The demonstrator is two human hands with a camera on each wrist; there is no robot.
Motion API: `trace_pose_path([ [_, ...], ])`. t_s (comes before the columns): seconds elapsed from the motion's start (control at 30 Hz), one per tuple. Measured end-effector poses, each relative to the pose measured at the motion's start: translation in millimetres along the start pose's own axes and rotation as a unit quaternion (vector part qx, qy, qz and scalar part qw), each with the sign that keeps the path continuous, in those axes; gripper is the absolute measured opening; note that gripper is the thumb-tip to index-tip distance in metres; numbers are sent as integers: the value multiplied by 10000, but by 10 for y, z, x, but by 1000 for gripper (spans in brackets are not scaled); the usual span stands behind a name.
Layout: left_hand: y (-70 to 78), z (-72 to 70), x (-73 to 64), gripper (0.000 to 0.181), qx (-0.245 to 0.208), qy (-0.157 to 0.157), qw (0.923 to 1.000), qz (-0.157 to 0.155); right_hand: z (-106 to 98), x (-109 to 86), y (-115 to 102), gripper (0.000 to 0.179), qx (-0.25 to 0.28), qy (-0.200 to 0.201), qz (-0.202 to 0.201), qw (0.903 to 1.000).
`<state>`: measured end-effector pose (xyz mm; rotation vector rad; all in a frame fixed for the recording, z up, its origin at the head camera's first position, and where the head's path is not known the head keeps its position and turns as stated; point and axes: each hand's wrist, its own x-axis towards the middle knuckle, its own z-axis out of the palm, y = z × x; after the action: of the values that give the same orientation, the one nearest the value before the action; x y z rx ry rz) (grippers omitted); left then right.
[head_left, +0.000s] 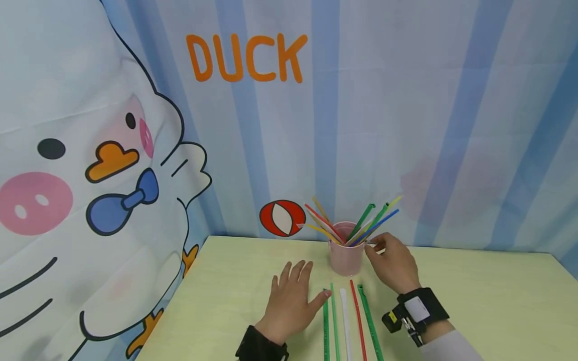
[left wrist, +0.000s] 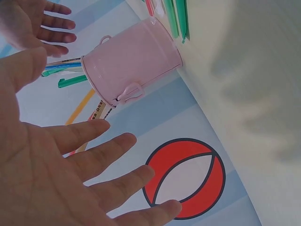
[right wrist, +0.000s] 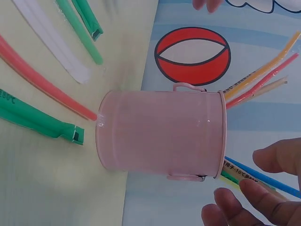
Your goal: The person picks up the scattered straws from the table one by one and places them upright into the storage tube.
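A pink metal pail with small side handles stands upright near the table's back edge. Drinking straws lean out of it, among them a blue straw, a red straw and yellow and green ones. My right hand is beside the pail's right rim, thumb and fingers apart, nothing between them in the right wrist view. Left of a row of straws, my left hand is spread palm down, its thumb overlapping the leftmost green straw. Beside that lie a light green straw, a white straw, a red straw and a wrapped green straw.
The pale yellow table ends at the back against a blue striped curtain. A printed red and white ball shows on the cloth behind the pail, and a large printed duck fills the left side.
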<state>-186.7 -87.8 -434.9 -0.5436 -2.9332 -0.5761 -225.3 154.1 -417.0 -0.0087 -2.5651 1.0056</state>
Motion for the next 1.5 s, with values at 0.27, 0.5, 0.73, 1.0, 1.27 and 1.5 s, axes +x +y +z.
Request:
trace_pose_path([
  [0.27,11,-5,10,80,24,-9,10000,-32,-122,-194,6,36,354,11,103,9993],
  [0.5,6,16,19,79,57,0,10000,-21,-215,-362,46,38,374,202,129,9990],
  [0.73,-8,19,34,81,147,12,9999,-27,-226,-520,150,43,286,296,225,9989],
  [1.0,-30,23,20,82,177,168,9997,17,-118,-644,279,51,-48,92,12,9999],
  [1.27,-13,13,22,81,205,430,9989,40,-23,-713,385,62,-537,-389,-89,9978],
  [1.5,7,42,28,80,266,477,9985,62,-3,-737,414,62,-580,-355,-225,9974],
])
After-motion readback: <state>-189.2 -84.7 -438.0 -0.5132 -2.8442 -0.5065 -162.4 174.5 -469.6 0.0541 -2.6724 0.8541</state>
